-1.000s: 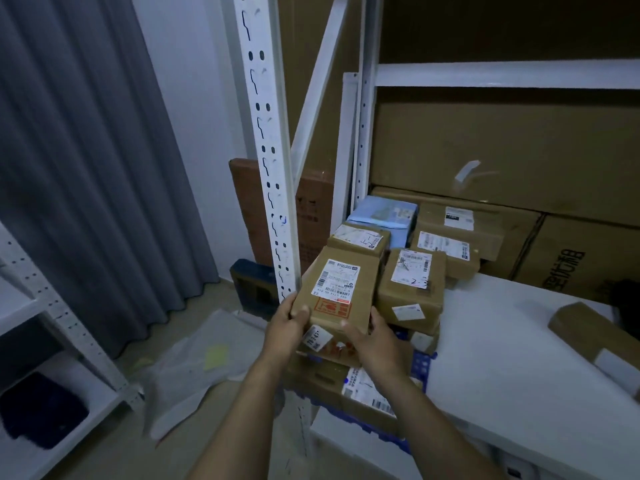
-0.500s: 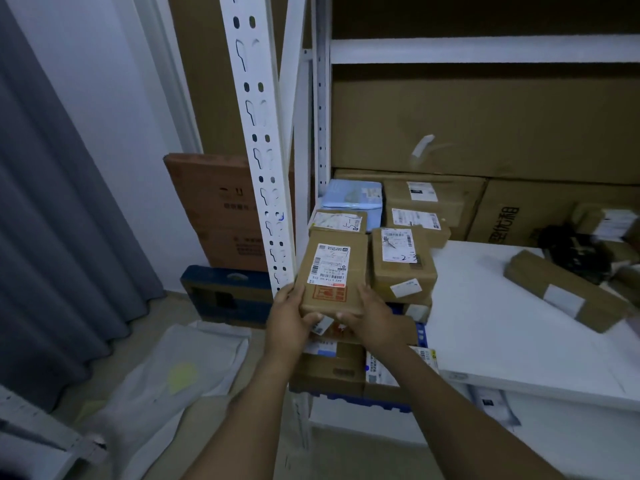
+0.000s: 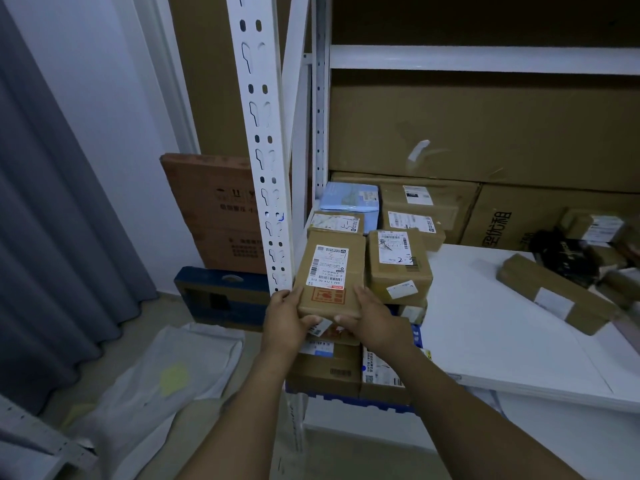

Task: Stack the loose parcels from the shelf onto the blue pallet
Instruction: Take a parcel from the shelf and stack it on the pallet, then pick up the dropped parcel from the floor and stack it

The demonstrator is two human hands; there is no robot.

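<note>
Brown cardboard fills the middle of your view. You hold a parcel (image 3: 330, 278) by its near end, label up. Your left hand (image 3: 287, 317) and right hand (image 3: 375, 317) each curl round a lower corner, thumbs on the near edge. It sits over the stack on the blue pallet (image 3: 349, 399), just beside a box (image 3: 398, 265) marked "2-3"; whether it rests on the stack I cannot tell.

A white upright (image 3: 263, 150) stands right against the parcel's left side, close to your left hand. Behind it lean a flat carton (image 3: 214, 209) and a blue frame (image 3: 221, 296). More loose parcels lie to your right on the shelf (image 3: 485, 323), one long one (image 3: 554, 296) nearest.

Your forearms and the stack hide most of the pallet; only its front edge shows. A dark item (image 3: 564, 254) at far right is too blurred to name.
</note>
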